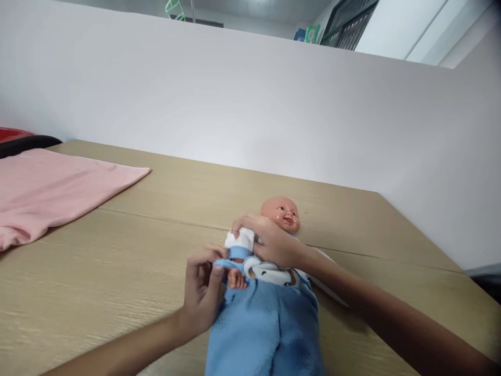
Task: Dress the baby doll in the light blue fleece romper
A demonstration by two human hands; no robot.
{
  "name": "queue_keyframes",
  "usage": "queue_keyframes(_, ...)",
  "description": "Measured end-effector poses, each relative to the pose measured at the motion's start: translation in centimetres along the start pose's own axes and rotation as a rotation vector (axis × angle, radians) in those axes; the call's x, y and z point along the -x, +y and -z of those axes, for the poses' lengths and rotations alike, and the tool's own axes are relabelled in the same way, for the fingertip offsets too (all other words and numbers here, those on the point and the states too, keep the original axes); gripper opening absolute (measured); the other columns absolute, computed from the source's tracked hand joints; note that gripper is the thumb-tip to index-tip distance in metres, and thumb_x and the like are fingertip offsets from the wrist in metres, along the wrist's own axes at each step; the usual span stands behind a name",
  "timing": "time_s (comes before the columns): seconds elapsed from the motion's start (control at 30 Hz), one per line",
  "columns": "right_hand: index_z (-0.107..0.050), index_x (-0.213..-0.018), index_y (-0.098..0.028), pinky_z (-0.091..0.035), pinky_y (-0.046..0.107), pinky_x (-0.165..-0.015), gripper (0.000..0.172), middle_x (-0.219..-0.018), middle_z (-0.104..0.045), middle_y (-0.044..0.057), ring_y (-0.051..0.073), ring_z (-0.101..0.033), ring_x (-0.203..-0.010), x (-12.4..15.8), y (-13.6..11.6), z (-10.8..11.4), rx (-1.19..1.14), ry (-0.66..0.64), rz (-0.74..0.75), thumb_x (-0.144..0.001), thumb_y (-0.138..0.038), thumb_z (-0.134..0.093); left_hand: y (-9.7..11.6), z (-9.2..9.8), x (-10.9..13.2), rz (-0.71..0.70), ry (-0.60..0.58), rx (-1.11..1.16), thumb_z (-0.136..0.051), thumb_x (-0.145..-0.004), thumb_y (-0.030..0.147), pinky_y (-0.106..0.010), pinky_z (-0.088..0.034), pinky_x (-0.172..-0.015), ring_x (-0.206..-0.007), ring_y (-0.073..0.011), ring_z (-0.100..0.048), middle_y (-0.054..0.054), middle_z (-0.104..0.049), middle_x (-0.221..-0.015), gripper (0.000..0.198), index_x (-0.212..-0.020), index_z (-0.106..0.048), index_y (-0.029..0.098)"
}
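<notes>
With our curled left hand (203, 292) we pinch a blue cloth band (224, 263), our arched right hand (272, 241) clasping the white cloth sleeve (241, 238) of a blue-clothed plastic doll (268, 308) lying near-to-far, head (278, 210) far.

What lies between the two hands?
In the head view, white cloth, blue cloth and the doll's hand lie between left hand and right hand.

The blue garment (263, 326) is cut off below.
</notes>
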State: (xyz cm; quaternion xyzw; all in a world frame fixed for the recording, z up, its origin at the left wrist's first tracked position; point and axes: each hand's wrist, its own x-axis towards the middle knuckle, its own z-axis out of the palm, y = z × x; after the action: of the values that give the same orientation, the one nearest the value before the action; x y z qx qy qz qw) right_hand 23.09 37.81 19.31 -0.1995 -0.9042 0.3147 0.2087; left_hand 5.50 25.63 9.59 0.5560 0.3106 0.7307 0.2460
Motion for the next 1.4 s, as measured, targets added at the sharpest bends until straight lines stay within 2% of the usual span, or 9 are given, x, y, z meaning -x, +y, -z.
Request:
queue_keyframes(0.1,-0.068,-0.115,-0.022,-0.050,0.034,-0.097,0.036,-0.116,-0.074,0.007,0.022,-0.067,-0.109,0.5,-0.9,0.4,-0.052,-0.020,0.013,-0.085,-0.002,-0.060,0.1,-0.1,-1.8,0.241,0.038,-0.026,-0.066,-0.109,0.036,-0.021,-0.051,-0.078,-0.086,-0.0121,-0.061,0.002,-0.064,-0.094,0.006,-0.109,-0.066,0.029)
queue_keyframes(0.23,-0.073,-0.115,-0.024,-0.044,0.041,-0.114,0.021,-0.133,-0.072,0.009,0.025,-0.064,-0.130,1.9,-3.6,0.4,0.001,0.092,-0.175,-0.105,-0.024,-0.054,-1.1,0.2,-3.7,0.518,0.014,0.101,-0.080,-0.095,0.056,-0.025,-0.052,-0.092,-0.103,-0.0164,-0.063,-0.001,-0.068,-0.105,0.033,-0.097,-0.069,0.025)
queue_keyframes(0.4,-0.064,-0.095,-0.022,-0.042,0.035,-0.076,0.018,-0.089,-0.069,0.002,0.020,-0.061,-0.083,3.4,-5.1,-1.5,0.174,0.155,-0.458,-0.097,-0.039,-0.071,-2.9,0.5,-4.0,0.853,-0.058,0.302,-0.083,-0.089,0.062,-0.023,-0.044,-0.061,-0.066,-0.0129,-0.054,0.005,-0.063,-0.079,0.044,-0.101,-0.059,0.027)
queue_keyframes(0.5,-0.052,-0.078,-0.023,-0.034,0.034,-0.071,0.025,-0.078,-0.058,-0.002,0.018,-0.053,-0.077,3.0,-3.9,-2.3,0.172,0.137,-0.483,-0.095,-0.032,-0.068,-3.0,0.5,-4.2,0.780,-0.103,0.212,-0.083,-0.089,0.061,-0.023,-0.048,-0.068,-0.076,-0.0131,-0.059,0.003,-0.066,-0.086,0.044,-0.098,-0.062,0.023)
queue_keyframes(0.63,-0.051,-0.080,-0.023,-0.037,0.033,-0.079,0.014,-0.085,-0.060,-0.002,0.019,-0.056,-0.087,2.2,-2.3,-2.6,0.022,0.240,-0.466,-0.090,-0.023,-0.061,-2.9,1.0,-4.7,0.688,-0.194,0.167,-0.080,-0.094,0.057,-0.023,-0.051,-0.085,-0.097,-0.0148,-0.063,0.000,-0.069,-0.106,0.038,-0.101,-0.066,0.022)
queue_keyframes(0.83,-0.050,-0.079,-0.024,-0.034,0.031,-0.067,0.015,-0.074,-0.057,-0.004,0.017,-0.054,-0.074,1.6,-0.9,-2.5,-0.034,0.292,-0.551,-0.091,-0.029,-0.058,-5.4,-0.2,-6.6,0.905,-0.212,0.326,-0.089,-0.082,0.061,-0.022,-0.038,-0.054,-0.059,-0.0111,-0.052,0.006,-0.065,-0.078,0.052,-0.104,-0.058,0.026)
queue_keyframes(1.0,-0.053,-0.083,-0.024,-0.033,0.031,-0.065,0.008,-0.076,-0.059,-0.003,0.018,-0.056,-0.072,1.7,-0.6,-2.2,0.022,0.309,-0.585,-0.089,-0.025,-0.058,-6.8,-1.6,-7.4,0.959,-0.245,0.421,-0.095,-0.074,0.046,-0.025,-0.049,-0.064,-0.070,-0.0127,-0.058,0.003,-0.065,-0.086,0.044,-0.091,-0.063,0.021)
queue_keyframes(1.2,-0.066,-0.097,-0.022,-0.035,0.035,-0.073,0.010,-0.092,-0.078,0.007,0.025,-0.067,-0.083,3.9,-2.1,-1.4,0.380,0.379,-0.589,-0.095,-0.031,-0.062,-5.8,-0.6,-6.9,0.982,-0.310,0.402,-0.092,-0.082,0.049,-0.022,-0.048,-0.060,-0.067,-0.0115,-0.060,0.004,-0.068,-0.086,0.044,-0.099,-0.062,0.023)
queue_keyframes(1.4,-0.067,-0.093,-0.021,-0.041,0.033,-0.076,0.023,-0.096,-0.080,0.007,0.023,-0.070,-0.088,4.7,-0.9,-1.6,0.206,0.321,-0.562,-0.102,-0.041,-0.062,-7.7,-2.4,-7.2,0.911,-0.363,0.292,-0.088,-0.088,0.045,-0.031,-0.058,-0.066,-0.070,-0.0178,-0.068,-0.002,-0.071,-0.082,0.033,-0.090,-0.070,0.017)
